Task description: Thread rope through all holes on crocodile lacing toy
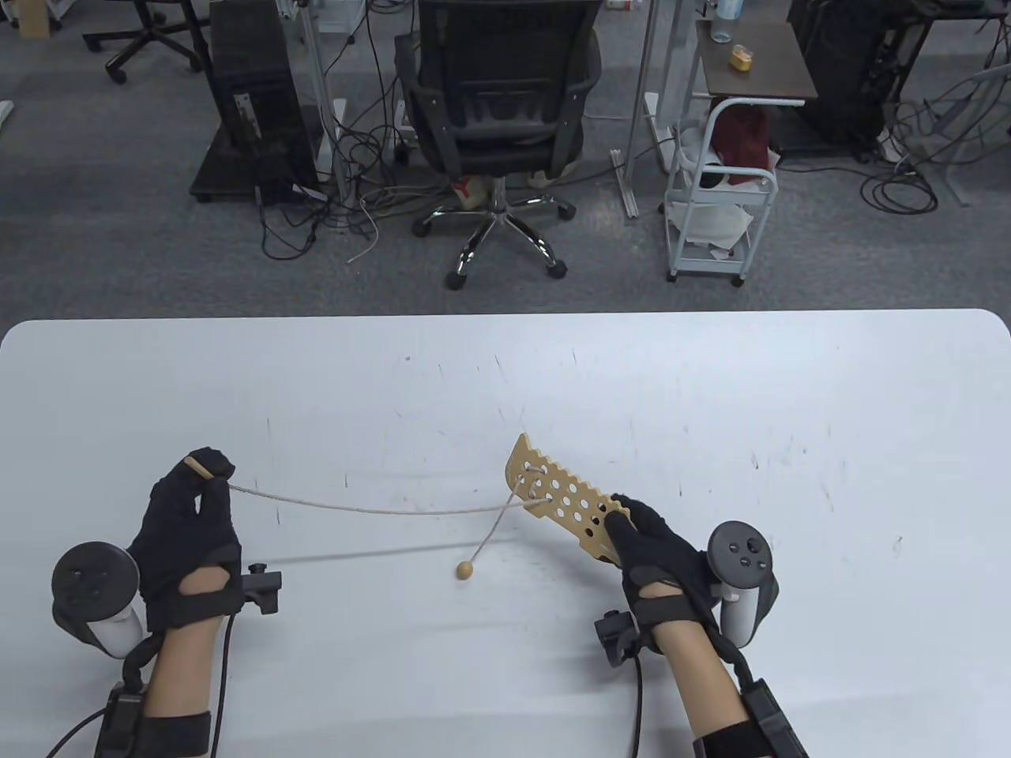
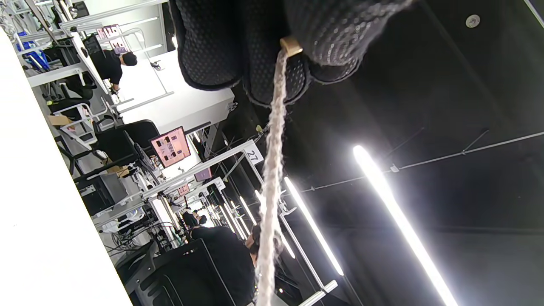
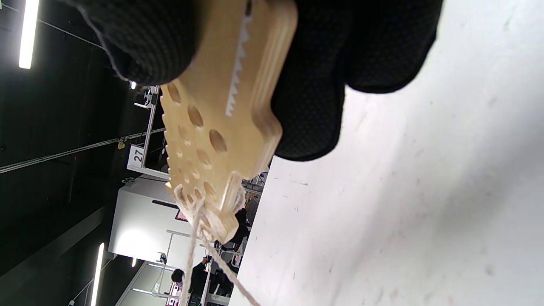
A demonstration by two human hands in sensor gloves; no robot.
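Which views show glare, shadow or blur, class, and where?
Table view: even light; the rope casts a soft shadow line on the table. Left wrist view: ceiling strip lights flare white; the close rope looks soft. Right wrist view: the near fingers and crocodile board are slightly blurred.

A white table [image 1: 711, 410] with rounded far corners is spreading across the near half of the scene, its top showing faint scuffs. A small wooden bead [image 1: 465, 570] is lying on it near the middle.
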